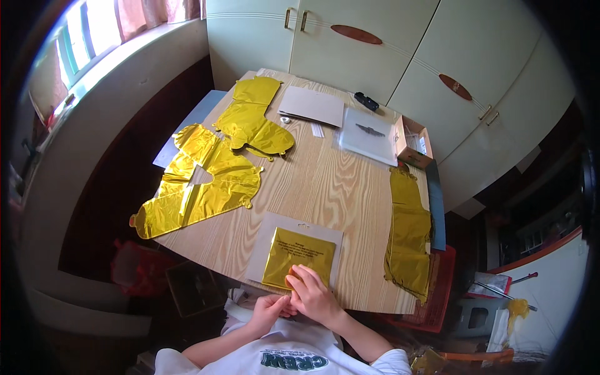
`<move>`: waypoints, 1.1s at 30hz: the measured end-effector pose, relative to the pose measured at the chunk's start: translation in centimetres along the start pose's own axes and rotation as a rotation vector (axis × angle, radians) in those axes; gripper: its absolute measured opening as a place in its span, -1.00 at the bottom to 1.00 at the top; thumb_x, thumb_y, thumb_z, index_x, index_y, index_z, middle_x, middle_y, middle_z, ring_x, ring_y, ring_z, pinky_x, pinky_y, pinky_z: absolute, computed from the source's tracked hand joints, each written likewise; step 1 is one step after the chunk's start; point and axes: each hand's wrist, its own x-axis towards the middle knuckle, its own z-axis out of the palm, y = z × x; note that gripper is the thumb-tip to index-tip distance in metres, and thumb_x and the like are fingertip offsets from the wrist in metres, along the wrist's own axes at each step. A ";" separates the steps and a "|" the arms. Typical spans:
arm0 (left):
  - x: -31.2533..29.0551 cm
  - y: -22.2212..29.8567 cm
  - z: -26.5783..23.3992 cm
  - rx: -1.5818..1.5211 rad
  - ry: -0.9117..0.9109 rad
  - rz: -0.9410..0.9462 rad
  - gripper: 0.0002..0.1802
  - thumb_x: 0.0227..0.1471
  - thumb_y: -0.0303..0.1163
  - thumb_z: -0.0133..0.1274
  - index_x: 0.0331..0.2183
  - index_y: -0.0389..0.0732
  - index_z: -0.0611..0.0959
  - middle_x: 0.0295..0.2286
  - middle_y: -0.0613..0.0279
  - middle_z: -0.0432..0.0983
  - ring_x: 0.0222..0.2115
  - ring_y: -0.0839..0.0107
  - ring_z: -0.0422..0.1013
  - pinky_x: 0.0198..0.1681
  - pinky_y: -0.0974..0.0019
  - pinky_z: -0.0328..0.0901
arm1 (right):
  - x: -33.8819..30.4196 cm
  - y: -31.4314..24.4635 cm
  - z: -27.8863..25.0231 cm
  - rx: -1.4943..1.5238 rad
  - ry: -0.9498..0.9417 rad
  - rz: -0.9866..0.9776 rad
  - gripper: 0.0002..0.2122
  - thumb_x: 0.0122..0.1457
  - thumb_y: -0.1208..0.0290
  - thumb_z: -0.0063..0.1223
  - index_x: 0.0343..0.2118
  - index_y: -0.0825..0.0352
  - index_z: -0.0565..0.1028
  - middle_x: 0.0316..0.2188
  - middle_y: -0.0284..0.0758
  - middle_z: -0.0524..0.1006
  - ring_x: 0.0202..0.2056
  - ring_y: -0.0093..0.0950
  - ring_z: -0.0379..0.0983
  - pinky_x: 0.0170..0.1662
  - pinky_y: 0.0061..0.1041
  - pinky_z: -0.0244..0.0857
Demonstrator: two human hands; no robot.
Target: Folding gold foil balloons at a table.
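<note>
On a light cardboard sheet (259, 250) at the table's near edge lies a flat clear packet (297, 253) with a folded gold foil balloon inside and small dark print on its front. My right hand (311, 294) reaches over the packet's lower edge, fingers bent and pressed onto its lower right part. My left hand (272, 312) is closed just below that edge, fingertips meeting those of my right hand. What the left fingers pinch is too small to make out.
Unfolded gold foil balloons (215, 181) cover the table's left side. A stack of gold foil (409, 234) lies along the right edge. Farther back are grey cardboard sheets (312, 105), clear plastic bags (365, 140), a small wooden box (414, 145) and a black object (366, 101).
</note>
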 end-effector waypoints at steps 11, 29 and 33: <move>-0.2 0.1 0.4 -0.015 0.040 -0.008 -0.64 0.27 -0.24 -0.10 -0.25 -0.36 0.61 -0.38 0.09 0.61 -0.39 0.37 0.55 -0.30 0.38 0.41 | 0.3 0.9 -0.4 -0.009 -0.007 -0.003 -0.63 -0.01 0.41 0.18 -0.09 0.35 0.50 -0.03 -0.19 0.44 0.10 -0.24 0.30 0.17 -0.22 0.22; -0.6 2.8 0.9 -0.011 -0.021 -0.114 -0.68 0.24 -0.27 -0.06 -0.19 -0.34 0.61 -0.38 0.14 0.62 -0.38 0.45 0.54 -0.28 0.45 0.38 | 2.4 2.5 -0.9 -0.041 -0.046 -0.212 -0.74 0.03 0.32 0.18 -0.22 0.30 0.53 -0.16 -0.26 0.55 -0.05 -0.34 0.48 0.03 -0.30 0.37; -1.1 5.2 -0.1 0.382 -0.178 -0.159 -0.69 0.19 -0.23 0.01 -0.35 -0.29 0.67 -0.52 0.23 0.61 -0.50 0.49 0.53 -0.42 0.43 0.37 | 2.4 3.1 -1.0 -0.036 -0.083 -0.230 -0.72 0.03 0.33 0.18 -0.20 0.32 0.53 -0.11 -0.24 0.53 -0.01 -0.33 0.45 0.07 -0.30 0.35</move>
